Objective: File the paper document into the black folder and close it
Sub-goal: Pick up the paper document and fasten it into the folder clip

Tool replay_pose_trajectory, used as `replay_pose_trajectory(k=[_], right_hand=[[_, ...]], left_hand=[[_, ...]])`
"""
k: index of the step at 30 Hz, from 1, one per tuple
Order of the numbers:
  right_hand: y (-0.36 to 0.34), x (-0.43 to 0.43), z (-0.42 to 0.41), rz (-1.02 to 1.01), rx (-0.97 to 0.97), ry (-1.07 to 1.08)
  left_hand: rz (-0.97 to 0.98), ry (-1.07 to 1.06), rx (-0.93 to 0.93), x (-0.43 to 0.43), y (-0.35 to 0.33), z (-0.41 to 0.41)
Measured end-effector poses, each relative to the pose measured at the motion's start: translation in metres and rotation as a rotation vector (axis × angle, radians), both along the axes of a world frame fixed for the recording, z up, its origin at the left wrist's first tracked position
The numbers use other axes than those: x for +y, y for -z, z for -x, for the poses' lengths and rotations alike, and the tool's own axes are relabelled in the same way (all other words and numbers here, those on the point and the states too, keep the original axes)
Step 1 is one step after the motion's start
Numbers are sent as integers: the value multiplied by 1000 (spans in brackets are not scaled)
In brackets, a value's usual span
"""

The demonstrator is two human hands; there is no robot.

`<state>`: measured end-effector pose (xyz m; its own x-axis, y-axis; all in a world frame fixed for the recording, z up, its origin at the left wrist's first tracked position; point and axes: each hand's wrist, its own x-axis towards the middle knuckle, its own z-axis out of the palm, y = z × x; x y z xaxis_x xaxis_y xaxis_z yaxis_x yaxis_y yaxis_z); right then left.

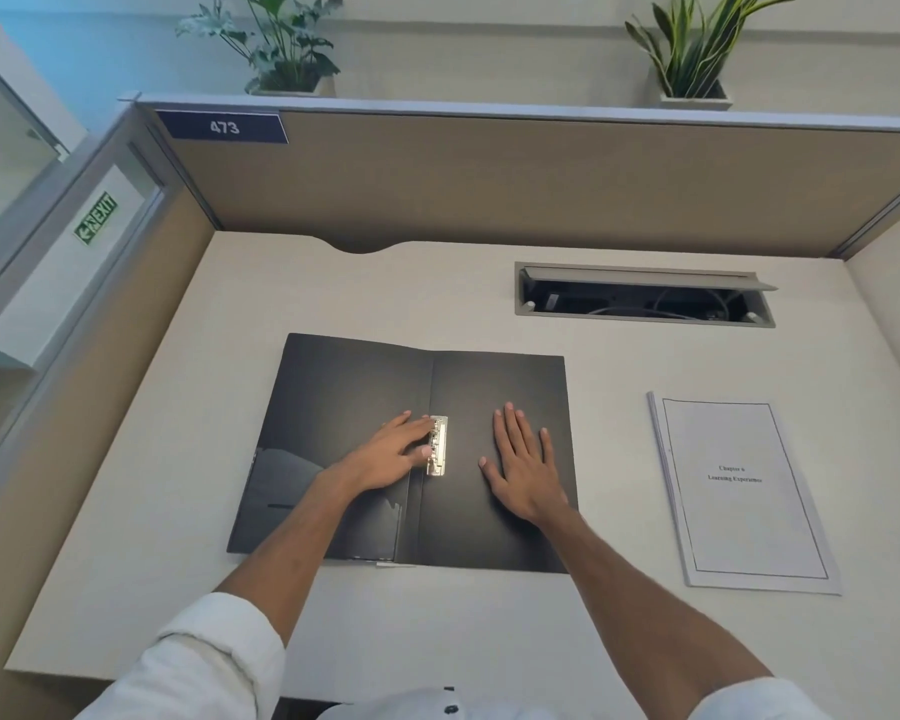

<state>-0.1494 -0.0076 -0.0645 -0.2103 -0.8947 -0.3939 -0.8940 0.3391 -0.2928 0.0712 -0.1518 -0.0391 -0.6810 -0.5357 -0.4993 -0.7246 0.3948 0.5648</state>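
Note:
The black folder (pixel 354 387) lies open and flat in the middle of the desk. A small metal clip (pixel 437 446) sits by its spine. My left hand (pixel 385 457) rests on the folder's left half, fingertips touching the clip. My right hand (pixel 526 459) lies flat, fingers spread, on the right half of the folder. The paper document (pixel 739 491), a white stapled sheaf with printed title text, lies on the desk to the right of the folder, untouched.
A recessed cable tray (pixel 645 298) with its lid open sits in the desk behind the folder, at the right. Beige partition walls (pixel 489 184) enclose the desk at the back and both sides. Two potted plants stand on the back ledge.

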Motion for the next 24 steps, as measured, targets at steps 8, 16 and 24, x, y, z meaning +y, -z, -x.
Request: replay_pose_trajectory(k=[8, 16, 24], right_hand=[[1, 1, 0, 5, -2, 1], [2, 0, 2, 7, -14, 5], [7, -1, 2, 16, -9, 6]], left_hand=[[204, -30, 49, 6, -11, 6], [305, -223, 170, 0, -21, 31], [480, -181, 58, -9, -18, 46]])
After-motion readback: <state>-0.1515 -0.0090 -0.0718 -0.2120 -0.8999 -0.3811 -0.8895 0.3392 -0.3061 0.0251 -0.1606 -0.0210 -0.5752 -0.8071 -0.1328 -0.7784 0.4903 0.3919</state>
